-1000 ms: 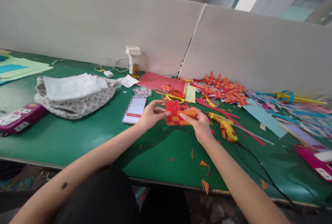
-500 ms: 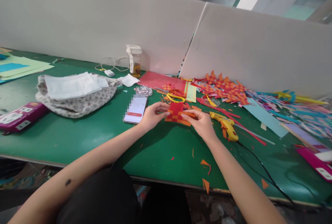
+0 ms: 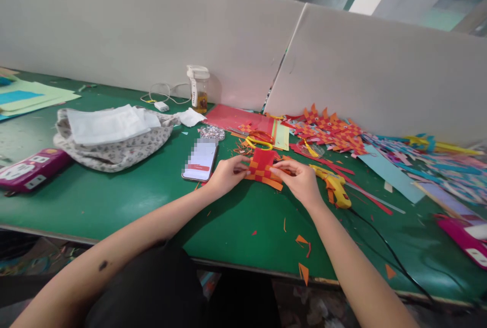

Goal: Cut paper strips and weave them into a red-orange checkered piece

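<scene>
A small woven piece of red and orange paper strips point(image 3: 262, 168) lies low over the green table point(image 3: 114, 201) between my hands. My left hand point(image 3: 227, 176) pinches its left edge with fingertips. My right hand point(image 3: 302, 181) pinches its right side, fingers curled over the orange strips. Just behind the piece lie yellow-handled scissors point(image 3: 257, 142). A yellow glue gun point(image 3: 335, 186) rests right of my right hand, its black cord running toward the table's front edge.
A phone point(image 3: 200, 159) lies left of my left hand. A patterned cloth bag point(image 3: 114, 140) and a pink power strip point(image 3: 26, 170) sit further left. Finished woven pieces point(image 3: 327, 129) and coloured paper strips point(image 3: 437, 166) crowd the right. Grey partition boards point(image 3: 152, 39) back the table.
Both hands have lowered the woven piece toward the table and tilted it flatter. It was held higher and more upright a second ago.
</scene>
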`<action>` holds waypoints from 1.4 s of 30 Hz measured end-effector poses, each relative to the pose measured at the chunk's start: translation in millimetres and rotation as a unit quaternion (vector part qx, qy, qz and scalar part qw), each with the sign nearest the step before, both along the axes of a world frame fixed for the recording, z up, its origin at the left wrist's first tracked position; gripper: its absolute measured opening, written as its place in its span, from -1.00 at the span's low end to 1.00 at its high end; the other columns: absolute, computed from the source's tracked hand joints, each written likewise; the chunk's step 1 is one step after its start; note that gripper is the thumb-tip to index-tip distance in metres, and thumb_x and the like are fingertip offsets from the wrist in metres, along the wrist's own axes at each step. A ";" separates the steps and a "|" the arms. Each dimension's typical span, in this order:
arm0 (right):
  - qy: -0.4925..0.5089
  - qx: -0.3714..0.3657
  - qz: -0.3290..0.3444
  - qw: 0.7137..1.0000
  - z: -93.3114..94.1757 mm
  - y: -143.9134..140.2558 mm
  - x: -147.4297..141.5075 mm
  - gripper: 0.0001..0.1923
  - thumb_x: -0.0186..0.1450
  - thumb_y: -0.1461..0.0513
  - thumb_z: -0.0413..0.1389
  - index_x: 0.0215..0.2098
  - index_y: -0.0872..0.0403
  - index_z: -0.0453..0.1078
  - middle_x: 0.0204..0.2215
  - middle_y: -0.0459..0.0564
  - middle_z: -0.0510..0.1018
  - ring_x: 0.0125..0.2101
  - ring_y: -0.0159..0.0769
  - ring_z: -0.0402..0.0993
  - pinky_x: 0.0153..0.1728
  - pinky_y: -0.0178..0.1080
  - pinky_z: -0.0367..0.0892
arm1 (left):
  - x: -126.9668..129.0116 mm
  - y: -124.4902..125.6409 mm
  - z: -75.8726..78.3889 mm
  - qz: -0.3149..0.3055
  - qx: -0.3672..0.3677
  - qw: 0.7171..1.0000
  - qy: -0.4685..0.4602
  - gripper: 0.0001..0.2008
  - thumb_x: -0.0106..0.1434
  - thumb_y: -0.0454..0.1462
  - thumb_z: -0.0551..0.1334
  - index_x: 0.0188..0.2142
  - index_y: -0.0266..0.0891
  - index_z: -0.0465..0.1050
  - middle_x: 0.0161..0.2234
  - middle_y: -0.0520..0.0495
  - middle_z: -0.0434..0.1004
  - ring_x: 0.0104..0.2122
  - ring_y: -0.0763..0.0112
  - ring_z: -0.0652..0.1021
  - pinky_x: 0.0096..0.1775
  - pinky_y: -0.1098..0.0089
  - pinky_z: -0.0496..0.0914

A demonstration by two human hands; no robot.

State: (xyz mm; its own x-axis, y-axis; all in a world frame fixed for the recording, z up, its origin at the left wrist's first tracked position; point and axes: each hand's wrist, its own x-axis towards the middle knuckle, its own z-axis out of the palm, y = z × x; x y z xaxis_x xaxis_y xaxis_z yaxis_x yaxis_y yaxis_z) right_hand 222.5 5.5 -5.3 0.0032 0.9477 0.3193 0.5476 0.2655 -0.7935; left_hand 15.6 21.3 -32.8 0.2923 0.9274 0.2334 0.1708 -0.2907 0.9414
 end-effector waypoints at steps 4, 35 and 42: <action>-0.020 0.007 0.008 1.000 0.4 0.8 3.8 -0.75 0.06 0.05 0.20 -0.45 0.07 0.48 -0.45 -0.01 0.59 -0.44 -0.23 0.50 -0.35 -0.22 0.38 | 1.2 0.4 -1.5 -0.020 0.009 1.000 0.010 -0.69 0.12 -0.37 0.21 -0.11 -0.23 0.34 -0.28 -0.09 0.58 -0.26 0.35 0.58 -0.13 0.29 0.46; -0.021 0.010 0.039 0.999 -1.1 1.0 3.3 -0.74 0.08 0.03 0.19 -0.40 0.05 0.45 -0.39 -0.02 0.57 -0.37 -0.24 0.51 -0.25 -0.17 0.40 | 11.3 -11.8 18.8 -0.014 -0.242 0.938 -0.247 -0.79 0.07 -0.18 0.25 -0.37 -0.23 0.28 -0.44 0.07 0.40 -0.45 0.59 0.44 -0.33 0.51 0.31; -0.026 0.006 0.037 0.999 -1.7 0.9 3.5 -0.69 0.07 0.01 0.20 -0.36 0.05 0.44 -0.35 0.01 0.57 -0.35 -0.20 0.51 -0.27 -0.15 0.42 | 11.8 -13.2 20.0 -0.012 -0.235 0.943 -0.236 -0.81 0.08 -0.22 0.24 -0.34 -0.22 0.29 -0.42 0.06 0.43 -0.43 0.55 0.47 -0.31 0.48 0.32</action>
